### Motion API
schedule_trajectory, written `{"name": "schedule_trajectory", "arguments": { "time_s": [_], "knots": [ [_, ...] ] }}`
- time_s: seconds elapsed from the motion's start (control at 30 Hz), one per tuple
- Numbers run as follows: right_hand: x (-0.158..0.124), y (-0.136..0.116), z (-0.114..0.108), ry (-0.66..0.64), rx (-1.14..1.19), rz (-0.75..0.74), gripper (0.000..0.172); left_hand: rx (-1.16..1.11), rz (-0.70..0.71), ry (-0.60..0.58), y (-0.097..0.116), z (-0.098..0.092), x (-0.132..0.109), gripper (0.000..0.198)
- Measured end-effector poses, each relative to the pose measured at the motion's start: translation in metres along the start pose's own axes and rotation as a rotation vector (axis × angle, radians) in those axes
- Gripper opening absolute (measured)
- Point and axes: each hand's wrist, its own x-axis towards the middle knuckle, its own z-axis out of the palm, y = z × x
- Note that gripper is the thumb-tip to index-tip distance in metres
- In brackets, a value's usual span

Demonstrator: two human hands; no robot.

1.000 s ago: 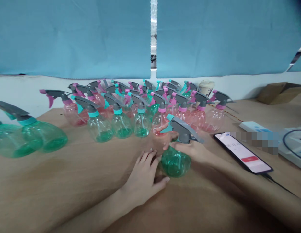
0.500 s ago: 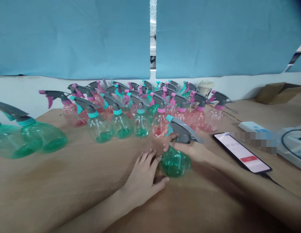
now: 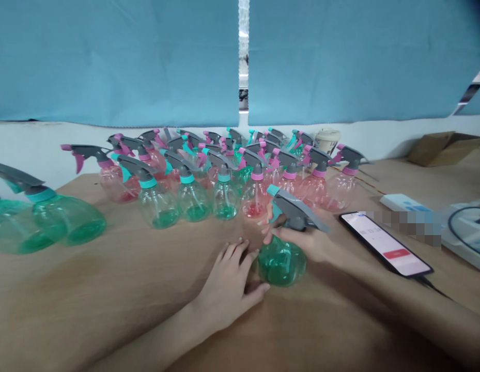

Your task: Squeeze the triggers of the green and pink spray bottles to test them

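Note:
A green spray bottle (image 3: 282, 262) with a grey and turquoise trigger head stands on the wooden table, its body leaning slightly. Around its neck, just under the head, my right hand (image 3: 302, 238) is closed, thumb and fingers wrapped about it; part of the grip is hidden behind the bottle. My left hand (image 3: 234, 284) lies palm down on the table to the left of the bottle, fingers spread. Its index fingertip is close to the bottle's side; whether it touches I cannot tell.
Several spray bottles (image 3: 193, 201) with pink or turquoise collars crowd the table behind my hands. Two more green bottles (image 3: 69, 222) stand at the left. On the right are a phone (image 3: 387, 245), a white power strip (image 3: 410, 204), a cardboard box (image 3: 441, 149) and a paper cup (image 3: 327, 140).
The green spray bottle and my right hand have shifted a little to the right, and the head tilts slightly differently. My left hand has stayed where it was.

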Motion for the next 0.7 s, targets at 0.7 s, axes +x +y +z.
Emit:
{"name": "schedule_trajectory", "arguments": {
  "time_s": [0.7],
  "knots": [
    [-0.002, 0.012, -0.005, -0.061, -0.168, -0.064, 0.018, 0.013, -0.009, -0.016, 0.002, -0.001, 0.001, 0.053]
  ]
}}
